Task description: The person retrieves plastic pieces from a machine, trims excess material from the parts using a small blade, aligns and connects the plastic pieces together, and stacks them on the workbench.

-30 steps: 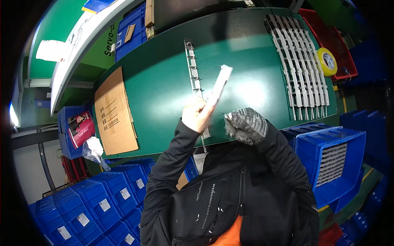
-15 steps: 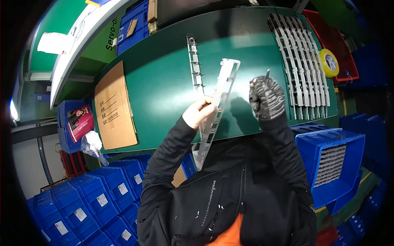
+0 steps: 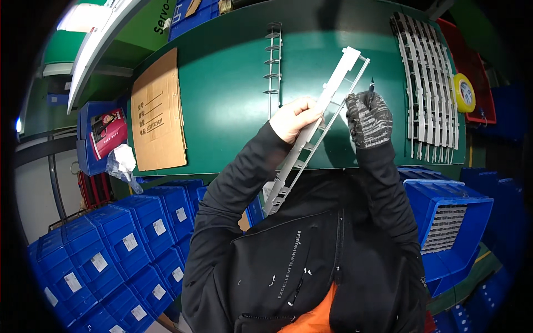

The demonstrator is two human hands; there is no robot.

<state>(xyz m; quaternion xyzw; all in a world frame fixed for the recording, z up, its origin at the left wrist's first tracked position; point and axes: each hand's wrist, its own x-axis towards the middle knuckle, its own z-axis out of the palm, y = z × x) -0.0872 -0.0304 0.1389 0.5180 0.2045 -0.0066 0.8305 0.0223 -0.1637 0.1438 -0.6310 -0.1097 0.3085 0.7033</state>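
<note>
Raised higher over the green table (image 3: 222, 100) than half a second ago, the long grey plastic strip (image 3: 316, 127) sits pinched mid-length in the bare left hand (image 3: 294, 117), while the gloved right hand (image 3: 367, 117), fingers closed on a small dark tool (image 3: 371, 89), hovers beside its upper end, the trimming seemingly just beginning.

Grey rail (image 3: 319, 119), perhaps plastic, in hands (image 3: 297, 117)

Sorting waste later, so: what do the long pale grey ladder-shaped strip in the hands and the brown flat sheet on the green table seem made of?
The long pale grey ladder-shaped strip looks like moulded plastic: uniform matt grey, thin rungs and tabs. The brown flat sheet looks like cardboard: dull tan with fold creases. The left hand grips the strip; the gloved right hand holds a small dark tool.
</note>
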